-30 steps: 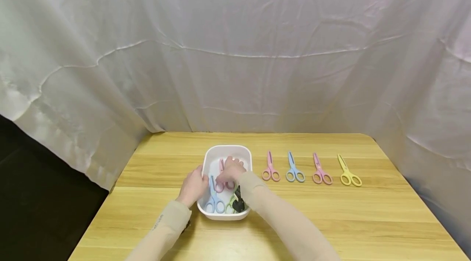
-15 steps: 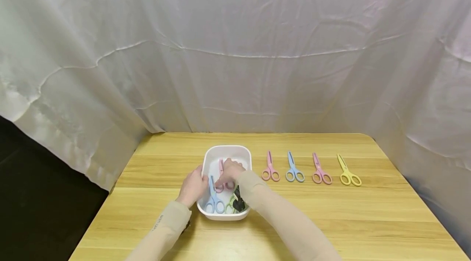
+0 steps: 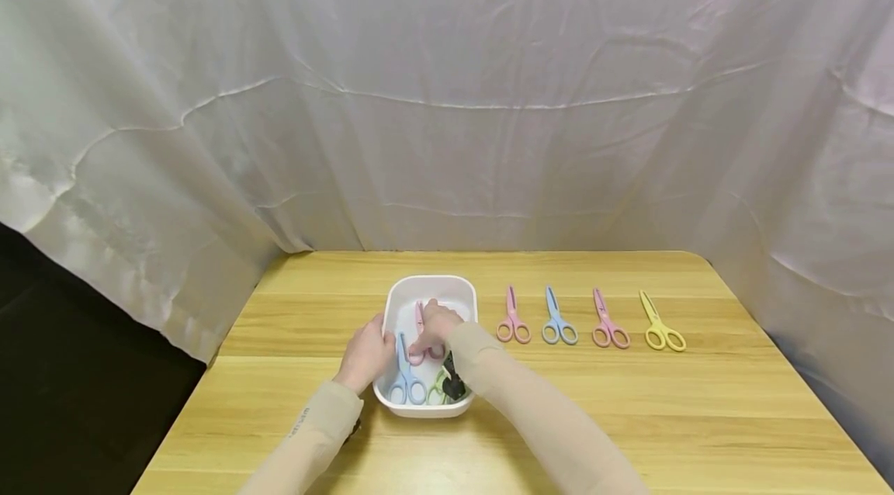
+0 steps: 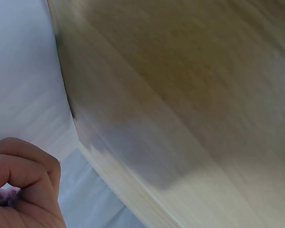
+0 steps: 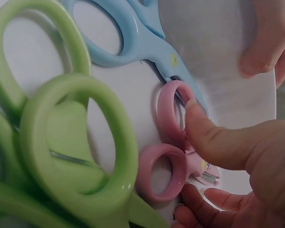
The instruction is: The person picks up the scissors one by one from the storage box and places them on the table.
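My left hand (image 3: 366,355) grips the left rim of a white plastic bin (image 3: 429,411), its thumb inside the wall. In the left wrist view the fingers (image 4: 23,166) are curled. My right hand (image 3: 436,326) reaches into the bin and pinches a pair of pink scissors (image 5: 168,173), thumb on one handle ring and fingers on the far side. Blue scissors (image 3: 407,382) lie to their left in the bin. Green scissors (image 5: 104,142) lie nearer the bin's front, partly hidden in the head view by the black device (image 3: 454,385) on my right wrist.
Right of the bin, a row of scissors lies on the wooden table (image 3: 628,417): pink (image 3: 513,320), blue (image 3: 556,320), pink (image 3: 608,324) and yellow (image 3: 660,324). A pale curtain (image 3: 447,130) hangs behind and along the sides.
My right hand has shifted slightly within the bin, its fingers drawing in at the pink scissors. The left hand, the bin and the row of scissors look unchanged.
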A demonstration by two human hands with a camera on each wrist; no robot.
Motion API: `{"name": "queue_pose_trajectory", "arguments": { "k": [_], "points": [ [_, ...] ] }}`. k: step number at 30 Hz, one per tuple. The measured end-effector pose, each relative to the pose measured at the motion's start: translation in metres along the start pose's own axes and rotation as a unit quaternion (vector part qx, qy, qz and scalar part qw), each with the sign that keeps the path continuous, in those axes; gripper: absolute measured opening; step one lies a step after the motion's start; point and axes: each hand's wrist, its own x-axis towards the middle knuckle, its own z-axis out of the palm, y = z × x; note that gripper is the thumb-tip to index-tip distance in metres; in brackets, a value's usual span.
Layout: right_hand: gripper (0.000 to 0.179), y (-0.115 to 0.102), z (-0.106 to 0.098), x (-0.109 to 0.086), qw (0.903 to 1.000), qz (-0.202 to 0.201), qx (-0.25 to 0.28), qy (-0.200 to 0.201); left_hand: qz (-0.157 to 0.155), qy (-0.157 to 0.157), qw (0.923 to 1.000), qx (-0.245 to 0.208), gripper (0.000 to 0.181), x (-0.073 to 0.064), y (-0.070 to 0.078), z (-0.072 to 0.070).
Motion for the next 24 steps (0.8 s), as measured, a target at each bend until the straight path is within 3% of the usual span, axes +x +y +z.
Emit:
{"name": "queue_pose_trajectory", "arguments": {
  "k": [13, 22, 24],
  "points": [
    [0.089, -0.0012, 0.0036, 0.0053, 1.0, -0.006, 0.0, 0.004, 0.004, 0.002, 1.0, 0.008, 0.049, 0.0008, -0.0011, -0.0002],
    [0.11, -0.0036, 0.0021, 0.0009, 0.9995, -0.005, 0.029, -0.009, 0.0, 0.001, 1.0, 0.005, 0.051, 0.0004, -0.0007, -0.0009],
    [0.107, -0.0029, 0.0024, 0.0017, 0.9995, -0.006, 0.028, -0.011, -0.003, 0.0, 1.0, 0.008, 0.052, -0.0001, -0.0005, -0.0009]
  ]
}}
